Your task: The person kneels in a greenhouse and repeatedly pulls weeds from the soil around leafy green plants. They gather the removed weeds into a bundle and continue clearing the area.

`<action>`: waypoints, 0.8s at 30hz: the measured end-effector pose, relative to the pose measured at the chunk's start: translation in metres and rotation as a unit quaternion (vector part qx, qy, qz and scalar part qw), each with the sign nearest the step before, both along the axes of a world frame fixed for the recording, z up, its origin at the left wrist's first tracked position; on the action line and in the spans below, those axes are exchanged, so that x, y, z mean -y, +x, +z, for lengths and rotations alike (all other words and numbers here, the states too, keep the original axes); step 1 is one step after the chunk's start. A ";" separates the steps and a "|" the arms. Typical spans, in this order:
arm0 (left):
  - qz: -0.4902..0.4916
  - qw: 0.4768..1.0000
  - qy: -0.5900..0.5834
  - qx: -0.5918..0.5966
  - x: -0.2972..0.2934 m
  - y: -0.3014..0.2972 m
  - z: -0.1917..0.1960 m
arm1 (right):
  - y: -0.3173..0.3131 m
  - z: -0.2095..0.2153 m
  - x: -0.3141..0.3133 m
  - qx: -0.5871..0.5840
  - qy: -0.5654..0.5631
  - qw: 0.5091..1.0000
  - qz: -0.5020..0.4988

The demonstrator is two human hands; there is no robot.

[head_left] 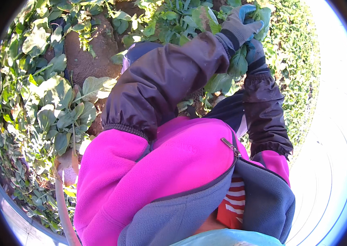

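Note:
Both my hands are together at the upper right, in grey gloves with blue fingers. My left hand (pixel 243 23) is closed, its fingers bent round leafy greens (pixel 263 18) whose broad green leaves show past the fingertips. Just below it, my right hand (pixel 256 51) is also closed on leafy greens, and its fingers are partly hidden behind the left hand. A large dark leaf (pixel 238 63) hangs beside the right wrist. Dark brown sleeve covers reach from my wrists to the elbows.
Broad-leaved plants (pixel 65 110) grow at the left, with bare brown soil (pixel 91 51) among them. Low, dense greenery (pixel 298 53) runs along the right, beside white plastic sheeting (pixel 329 160). A pale curved pipe or hose (pixel 63 205) lies at the lower left.

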State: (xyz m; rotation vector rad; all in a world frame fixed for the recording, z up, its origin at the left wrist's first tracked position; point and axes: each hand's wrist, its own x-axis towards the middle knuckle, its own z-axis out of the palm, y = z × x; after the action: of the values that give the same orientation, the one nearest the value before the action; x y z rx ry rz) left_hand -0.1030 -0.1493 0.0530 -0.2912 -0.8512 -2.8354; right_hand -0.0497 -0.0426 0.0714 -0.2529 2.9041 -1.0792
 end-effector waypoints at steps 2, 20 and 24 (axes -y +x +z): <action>0.081 0.988 -0.128 0.022 0.012 0.000 0.010 | -0.025 0.022 -0.011 -0.128 0.237 0.961 0.069; 0.141 0.921 -0.254 0.260 0.311 -0.023 -0.170 | -0.039 0.020 -0.085 -0.035 -0.372 0.908 -0.191; 0.038 0.837 -0.375 0.397 0.386 0.016 -0.243 | -0.040 -0.028 -0.086 -0.009 -0.566 0.790 -0.234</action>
State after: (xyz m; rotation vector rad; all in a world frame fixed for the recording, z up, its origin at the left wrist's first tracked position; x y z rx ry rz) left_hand -0.0874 -0.5351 -0.1903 0.8885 -2.0423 -2.3393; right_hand -0.0901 0.0431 0.0433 0.4841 1.9149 -2.7526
